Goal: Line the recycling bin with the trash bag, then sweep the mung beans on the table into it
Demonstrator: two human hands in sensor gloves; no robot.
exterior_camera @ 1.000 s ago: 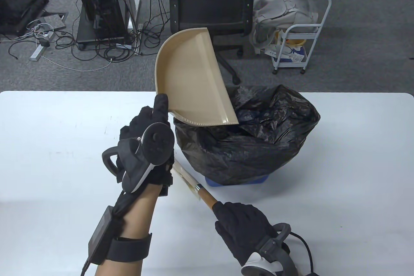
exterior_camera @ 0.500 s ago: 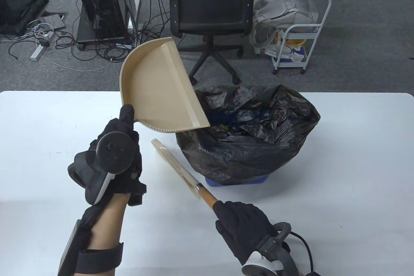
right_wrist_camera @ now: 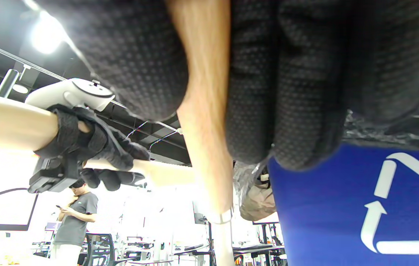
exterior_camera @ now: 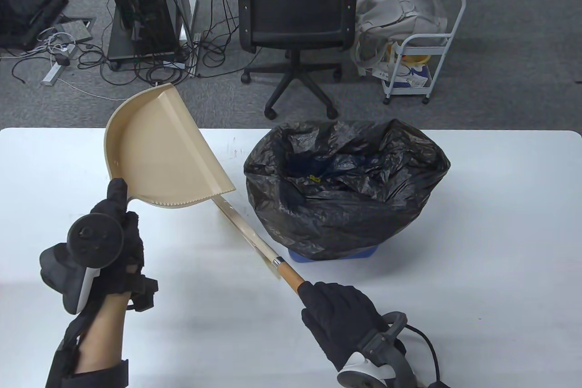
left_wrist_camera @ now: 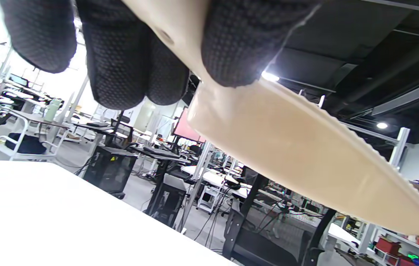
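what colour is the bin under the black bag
Blue, with a white recycling symbol on the bin; clearest in the right wrist view.

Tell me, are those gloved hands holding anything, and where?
The left hand grips the tan dustpan by its handle; the right hand grips the brush by its wooden handle.

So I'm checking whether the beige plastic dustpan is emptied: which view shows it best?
The table view: the whole beige plastic dustpan shows, its tray bare. The left wrist view shows only its underside and toothed edge; the right wrist view, just its handle in the left hand.
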